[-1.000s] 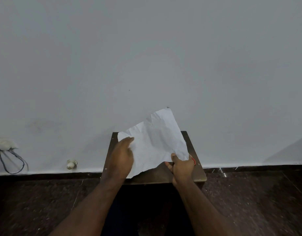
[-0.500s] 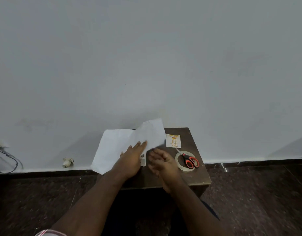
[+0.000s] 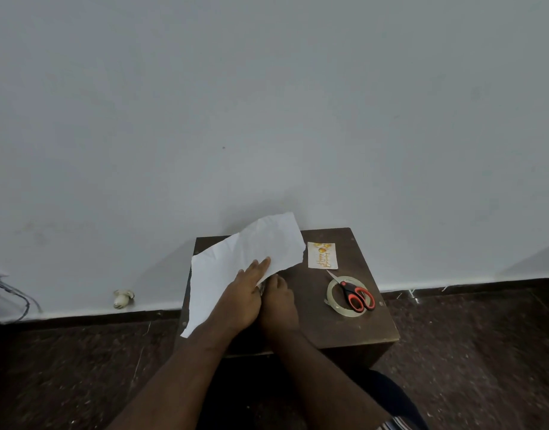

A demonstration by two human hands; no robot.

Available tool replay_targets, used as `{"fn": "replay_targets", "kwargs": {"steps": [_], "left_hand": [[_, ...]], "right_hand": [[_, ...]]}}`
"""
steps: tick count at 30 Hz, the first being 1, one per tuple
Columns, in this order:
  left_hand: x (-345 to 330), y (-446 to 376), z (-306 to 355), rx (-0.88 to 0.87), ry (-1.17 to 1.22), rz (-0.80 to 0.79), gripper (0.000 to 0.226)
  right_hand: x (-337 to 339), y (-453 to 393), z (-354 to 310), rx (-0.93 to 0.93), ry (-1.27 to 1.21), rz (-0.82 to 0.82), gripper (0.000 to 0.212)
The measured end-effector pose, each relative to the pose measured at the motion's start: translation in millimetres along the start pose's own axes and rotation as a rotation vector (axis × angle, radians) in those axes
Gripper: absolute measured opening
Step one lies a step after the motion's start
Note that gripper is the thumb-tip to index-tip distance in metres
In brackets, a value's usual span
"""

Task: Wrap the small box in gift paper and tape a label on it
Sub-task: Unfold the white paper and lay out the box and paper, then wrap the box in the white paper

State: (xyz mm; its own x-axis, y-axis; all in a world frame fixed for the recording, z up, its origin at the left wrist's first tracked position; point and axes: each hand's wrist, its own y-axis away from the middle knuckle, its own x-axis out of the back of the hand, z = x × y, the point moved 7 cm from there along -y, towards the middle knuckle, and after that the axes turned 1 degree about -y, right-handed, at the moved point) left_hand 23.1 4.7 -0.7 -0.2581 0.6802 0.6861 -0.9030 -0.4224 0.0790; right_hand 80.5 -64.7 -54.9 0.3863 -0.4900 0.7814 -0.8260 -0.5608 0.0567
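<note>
The gift paper [image 3: 236, 262] is lying creased across the bench [image 3: 323, 321] from nine to twelve o'clock, covering the box, which is hidden, so wrapping is barely beginning. At three o'clock, tape roll [image 3: 344, 294], scissors [image 3: 357, 294] and label [image 3: 323, 255] are waiting untouched. The left hand [image 3: 243, 297] is pressing flat-fingered on the paper; the right hand [image 3: 278, 302] is reaching under its edge, grip impossible to tell.

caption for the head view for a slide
Left hand presses white paper flat on small table; right hand alongside; label, scissors, tape nearby.

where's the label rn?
Head view: label lies flat on the table, far right part, right of the paper, just beyond the scissors and tape roll.
</note>
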Motion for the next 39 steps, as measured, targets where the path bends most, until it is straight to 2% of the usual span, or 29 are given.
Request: {"fn": "replay_targets", "kwargs": {"steps": [4, 11, 14, 17, 21, 25, 29, 32, 35, 39], "left_hand": [[-2.5, 0.1, 1.9, 0.001, 0.011, -0.003, 0.052], [-3.5, 8.8, 7.6, -0.001, 0.097, 0.008, 0.047], [1.1, 10.3, 1.4, -0.001, 0.063, 0.015, 0.048], [1.9, 10.8, -5.3, -0.026, 0.031, 0.014, 0.055], [-14.9, 14.9, -8.5, -0.031, -0.041, -0.056, 0.059], [-34.5, 14.7, -13.1, -0.003, -0.145, -0.128, 0.063], [-50.6, 15.4, -17.1, 0.043, -0.289, -0.222, 0.070], [-53.9, 17.9, -22.7, 0.084, -0.407, -0.255, 0.071], [-54.2, 22.0, -30.6, 0.132, -0.474, -0.290, 0.069], [-53.2, 24.3, -38.8, 0.171, -0.522, -0.333, 0.065]], "right_hand": [[6.9, 3.1, -0.8, 0.037, 0.002, -0.015, 0.052], [6.1, 6.2, -3.9, 0.019, 0.052, -0.065, 0.066], [16.2, 10.1, -2.2, -0.023, 0.007, -0.019, 0.070], [39.8, 14.2, 6.7, -0.077, -0.099, 0.072, 0.085], [81.5, 9.7, 25.5, -0.105, -0.139, 0.190, 0.097], [115.5, 2.4, 45.0, -0.134, -0.124, 0.234, 0.088], [150.1, 5.5, 55.9, -0.184, -0.274, 0.320, 0.084], [161.6, 10.0, 57.5, -0.168, -0.389, 0.321, 0.086], [170.7, 22.5, 49.1, -0.126, -0.501, 0.333, 0.056], [156.3, 27.5, 42.0, -0.084, -0.618, 0.271, 0.055]]}}
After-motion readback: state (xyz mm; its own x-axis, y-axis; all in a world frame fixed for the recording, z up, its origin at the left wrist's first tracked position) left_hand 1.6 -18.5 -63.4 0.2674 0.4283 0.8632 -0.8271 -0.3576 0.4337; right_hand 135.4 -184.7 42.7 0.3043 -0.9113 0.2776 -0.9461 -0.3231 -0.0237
